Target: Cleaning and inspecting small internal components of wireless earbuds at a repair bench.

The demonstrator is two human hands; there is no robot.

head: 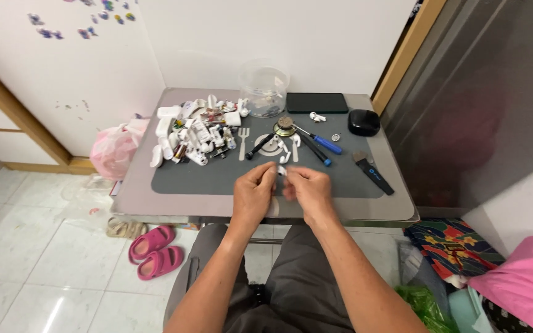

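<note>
A: What's held?
B: A small white part (280, 172), pinched between both hands over the near edge of the grey mat (217, 179). Too small to tell what it is.

A: Left hand?
B: Left hand (254, 194), fingers curled, thumb and fingertips pinching the part's left end.

A: Right?
B: Right hand (308, 191), fingers bunched, pinching the right end. Slightly blurred. The hands are nearly touching at the fingertips.

A: Just beyond the hands?
B: White plastic fork (243, 143) flat on the mat, a few white earbud-like pieces (286, 151) beside it, a black-handled tool (258, 147), a round metal disc (285, 125), a blue-handled screwdriver (321, 141), and another dark tool with a blue tip (317, 152) crossing near it.

A: Left of that?
B: Heap of white plastic pieces (195, 135), some with bits of colour, at the mat's far left corner.

A: Right side?
B: A scraper with black handle (372, 172) near the mat's right edge, black oval case (363, 122) farther back, a small ring (335, 137) between case and screwdriver.

A: Back of the table?
B: Clear plastic jar (264, 87) by the wall, flat dark tablet (316, 102) beside it, one white earbud (317, 116) in front of the tablet.

A: Table?
B: Small grey table (137, 191), the person seated at it, grey trousers.

A: Floor?
B: Pink sandals (154, 251) on white tiles to the left, pink bag (113, 150) against the wall.
</note>
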